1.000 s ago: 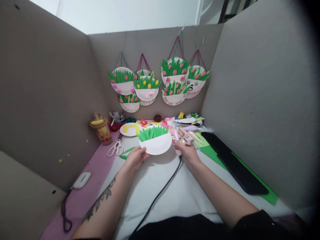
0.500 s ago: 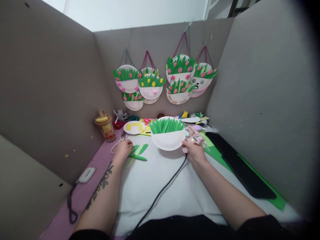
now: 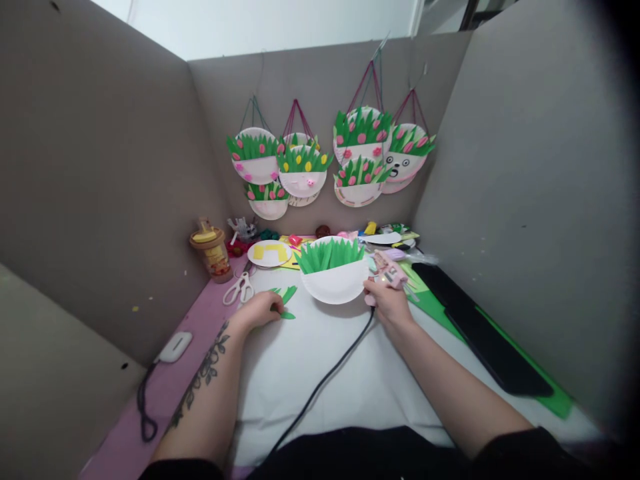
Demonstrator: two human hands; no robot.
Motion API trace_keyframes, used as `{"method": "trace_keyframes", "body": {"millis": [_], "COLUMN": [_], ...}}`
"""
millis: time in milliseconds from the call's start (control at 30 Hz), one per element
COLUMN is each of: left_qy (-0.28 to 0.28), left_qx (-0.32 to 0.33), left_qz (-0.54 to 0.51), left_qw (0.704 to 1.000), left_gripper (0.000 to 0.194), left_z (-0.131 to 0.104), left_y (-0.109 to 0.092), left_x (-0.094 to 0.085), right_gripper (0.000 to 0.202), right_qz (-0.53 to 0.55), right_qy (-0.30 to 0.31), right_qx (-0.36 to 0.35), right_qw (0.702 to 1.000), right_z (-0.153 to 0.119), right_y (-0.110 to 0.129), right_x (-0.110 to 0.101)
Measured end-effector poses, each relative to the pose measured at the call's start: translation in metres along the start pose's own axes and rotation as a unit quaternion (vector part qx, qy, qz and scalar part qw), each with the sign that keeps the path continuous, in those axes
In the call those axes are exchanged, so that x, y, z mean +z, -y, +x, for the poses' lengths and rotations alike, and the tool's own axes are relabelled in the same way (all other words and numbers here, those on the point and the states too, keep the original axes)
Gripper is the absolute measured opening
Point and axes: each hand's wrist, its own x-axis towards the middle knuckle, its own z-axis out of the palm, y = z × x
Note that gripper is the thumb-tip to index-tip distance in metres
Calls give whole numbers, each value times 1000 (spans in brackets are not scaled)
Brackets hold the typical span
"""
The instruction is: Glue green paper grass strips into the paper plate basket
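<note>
Right-hand grip (image 3: 389, 303) was closed on the right edge of the white plate pocket (image 3: 334, 285) and, in the same hold, on a pink corded tool (image 3: 391, 270) that appeared to be a glue gun. Left-hand grip (image 3: 261, 309) had its fingers curled over loose green leaves (image 3: 288, 315) on the desk (image 3: 305, 373); whether a leaf was pinched could not be told, as the fingers hid the contact. The plate pocket was held above the desk, front toward the wearer, with a row of green blades (image 3: 333, 256) rising behind its front half. The step in hand was judged to be the pick-up of a loose leaf. A single leaf needed to be separated and pinched near one end, so that it did not crease. The plate pocket needed to be kept steady, its edge held lightly to prevent bending. The tool's nozzle, not clearly visible, was best kept away from fingers, and the black cord (image 3: 329, 370) free of the left forearm (image 3: 210, 393).
</note>
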Motion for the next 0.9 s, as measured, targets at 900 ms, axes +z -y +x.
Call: {"method": "trace_keyframes", "body": {"millis": [900], "left_qy": [-85], "left_qx": [12], "left_qz": [40], "left_qw": [996], "left_gripper": [10], "left_z": [7], "left_y": [0], "left_x": [13], "right_gripper": [29], "right_qz": [4], "right_qy": [10], "right_qx": [6], "right_qw": [1000], "right_z": [0], "right_y": [-2], "right_x": [0]}}
